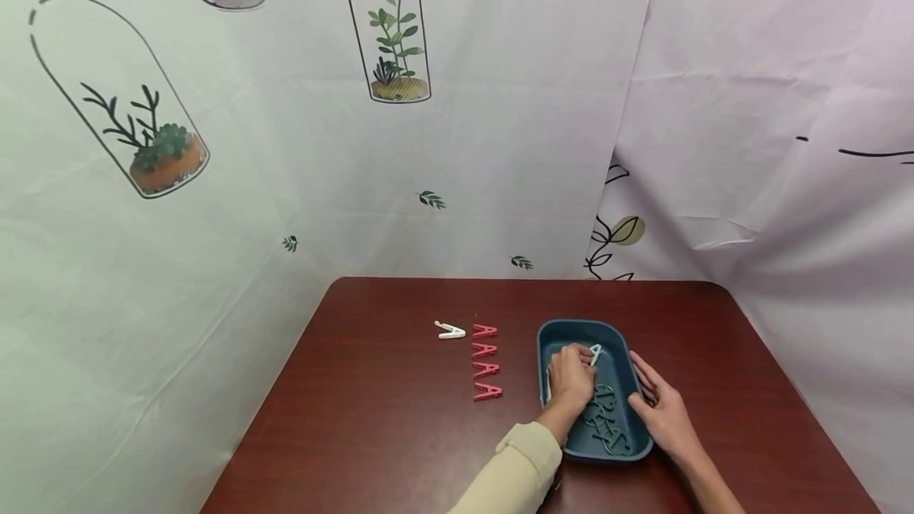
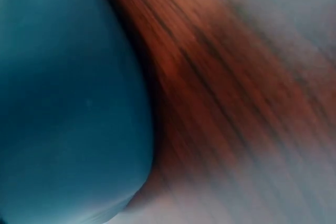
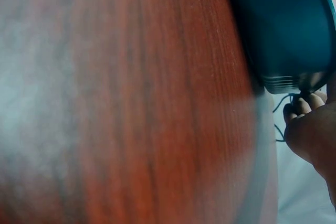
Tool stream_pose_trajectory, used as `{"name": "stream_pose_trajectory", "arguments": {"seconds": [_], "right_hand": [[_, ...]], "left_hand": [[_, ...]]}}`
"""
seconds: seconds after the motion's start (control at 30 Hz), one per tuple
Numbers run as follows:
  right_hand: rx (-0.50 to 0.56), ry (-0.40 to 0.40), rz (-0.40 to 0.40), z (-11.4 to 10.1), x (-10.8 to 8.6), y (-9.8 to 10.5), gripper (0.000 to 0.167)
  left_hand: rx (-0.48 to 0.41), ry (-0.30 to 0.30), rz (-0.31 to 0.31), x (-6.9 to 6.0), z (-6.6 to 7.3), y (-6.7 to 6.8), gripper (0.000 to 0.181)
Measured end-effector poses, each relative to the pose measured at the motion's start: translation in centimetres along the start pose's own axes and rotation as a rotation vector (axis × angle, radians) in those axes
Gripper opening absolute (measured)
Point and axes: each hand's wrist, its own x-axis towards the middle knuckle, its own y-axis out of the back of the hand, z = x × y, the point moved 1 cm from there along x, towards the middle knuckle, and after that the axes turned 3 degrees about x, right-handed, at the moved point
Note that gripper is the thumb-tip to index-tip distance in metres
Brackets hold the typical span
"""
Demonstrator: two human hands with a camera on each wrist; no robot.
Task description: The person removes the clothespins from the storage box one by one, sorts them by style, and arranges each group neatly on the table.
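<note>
A deep blue rectangular bin (image 1: 638, 387) stands on the table's right half. My left hand (image 1: 571, 377) reaches into it from the left, fingers curled down, and pinches a white clothespin (image 1: 596, 350) at the thumb side; its fingertips are partly hidden. Around the bin's right rim, my right hand (image 1: 666, 411) grips with the thumb on the inner side and the fingers outside. Several dark green clothespins (image 1: 607, 423) lie in a heap in the near part of the bin. The bin's outer wall (image 2: 73, 108) fills the left of the left wrist view.
Left of the bin, several red clothespins (image 1: 485, 370) lie in a column on the brown table (image 1: 378, 411). One white clothespin (image 1: 451, 331) lies left of the topmost red one. A patterned cloth (image 1: 500, 165) hangs behind the table.
</note>
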Motion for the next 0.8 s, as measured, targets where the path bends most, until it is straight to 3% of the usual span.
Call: {"name": "stream_pose_trajectory", "arguments": {"seconds": [0.23,0.4,0.6,0.8], "right_hand": [[0.021,0.021,0.004,0.0,-0.1,-0.1,0.068],[0.004,-0.005,0.003,0.1,-0.1,0.0,0.068],[-0.003,-0.040,-0.006,0.1,-0.1,0.0,0.068],[-0.011,-0.055,-0.008,0.0,-0.1,0.1,0.069]], "left_hand": [[0.025,0.034,-0.023,-0.1,0.7,0.4,0.017],[0.018,0.019,-0.025,-0.4,1.2,1.1,0.013],[-0.053,-0.029,0.004,-0.4,1.1,1.2,0.010],[-0.093,-0.116,0.090,-0.3,1.0,1.2,0.010]]}}
